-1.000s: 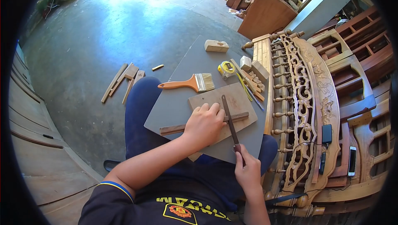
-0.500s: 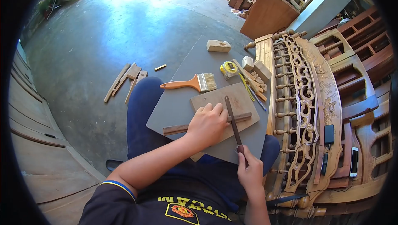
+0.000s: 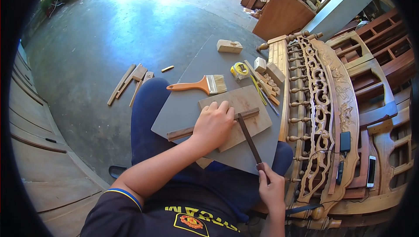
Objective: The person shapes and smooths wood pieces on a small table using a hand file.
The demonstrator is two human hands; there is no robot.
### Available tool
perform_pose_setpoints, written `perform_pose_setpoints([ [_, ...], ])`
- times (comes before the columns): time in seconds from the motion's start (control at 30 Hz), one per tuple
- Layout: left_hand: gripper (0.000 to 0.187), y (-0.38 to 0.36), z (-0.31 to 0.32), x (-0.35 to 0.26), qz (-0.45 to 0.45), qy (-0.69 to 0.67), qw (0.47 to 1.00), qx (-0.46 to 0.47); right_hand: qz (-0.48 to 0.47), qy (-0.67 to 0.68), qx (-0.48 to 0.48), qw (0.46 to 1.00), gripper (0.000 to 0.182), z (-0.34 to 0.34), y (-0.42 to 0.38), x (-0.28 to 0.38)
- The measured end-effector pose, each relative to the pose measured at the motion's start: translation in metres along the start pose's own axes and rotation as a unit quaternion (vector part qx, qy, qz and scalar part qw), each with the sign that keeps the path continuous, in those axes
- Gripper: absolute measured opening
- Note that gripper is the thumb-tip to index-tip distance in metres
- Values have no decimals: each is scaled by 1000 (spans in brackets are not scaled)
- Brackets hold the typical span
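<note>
The person's left hand [image 3: 214,125] is closing over a narrow wooden strip [image 3: 181,133], pinning it across a small board [image 3: 253,99] on the grey panel [image 3: 174,106] over the lap. The right hand [image 3: 271,186] is gripping the handle of a long, dark file [image 3: 249,141], whose far end is meeting the strip just beside the left hand. Working it well is probably calling for firm downward pressure near the contact, the file lying at one steady angle, and light, even strokes that are sparing the nearby fingertips and not rocking the strip. The left hand is covering the strip's middle and hiding its own fingertips, so their exact hold is staying unclear. The file's contact face and any cut beneath it are escaping view, and the right palm is concealing most of the handle.
</note>
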State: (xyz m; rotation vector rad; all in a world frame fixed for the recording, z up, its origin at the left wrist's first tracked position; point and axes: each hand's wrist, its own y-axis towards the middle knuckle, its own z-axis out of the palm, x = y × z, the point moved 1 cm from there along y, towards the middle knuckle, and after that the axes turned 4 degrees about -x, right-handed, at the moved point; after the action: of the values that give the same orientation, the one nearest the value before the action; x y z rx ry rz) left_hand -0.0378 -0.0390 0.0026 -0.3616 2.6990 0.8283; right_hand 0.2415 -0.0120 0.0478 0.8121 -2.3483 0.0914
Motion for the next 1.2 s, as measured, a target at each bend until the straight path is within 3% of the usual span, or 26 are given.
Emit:
perform_pose_setpoints([
  [0.23,28,0,-2,-4,33,-35,999,11,-60,26,-7,998,26,20,11,15],
  [0.33,29,-3,-4,-14,-1,-26,999,36,-71,29,3,997,25,28,32,23],
  [0.43,29,-5,-4,-15,-6,-12,999,30,-54,39,-21,998,24,24,25,16],
  [0.47,29,-5,-3,-15,-7,-11,999,30,-2,10,23,1000,25,11,15,18],
  [0.57,29,-5,-2,-13,-4,-10,1000,27,27,-16,33,999,26,-3,-23,0],
  [0.8,30,-4,-1,-15,20,-36,998,37,-55,18,-2,998,27,32,42,25],
  [0.9,30,-5,-3,-16,0,-22,999,40,-52,2,-2,999,26,28,29,22],
  [1.0,30,-7,-1,-16,0,-30,999,38,28,13,7,999,26,8,-17,7],
  [1.2,30,-5,0,-13,31,-38,998,41,-35,19,-14,999,21,16,6,22],
])
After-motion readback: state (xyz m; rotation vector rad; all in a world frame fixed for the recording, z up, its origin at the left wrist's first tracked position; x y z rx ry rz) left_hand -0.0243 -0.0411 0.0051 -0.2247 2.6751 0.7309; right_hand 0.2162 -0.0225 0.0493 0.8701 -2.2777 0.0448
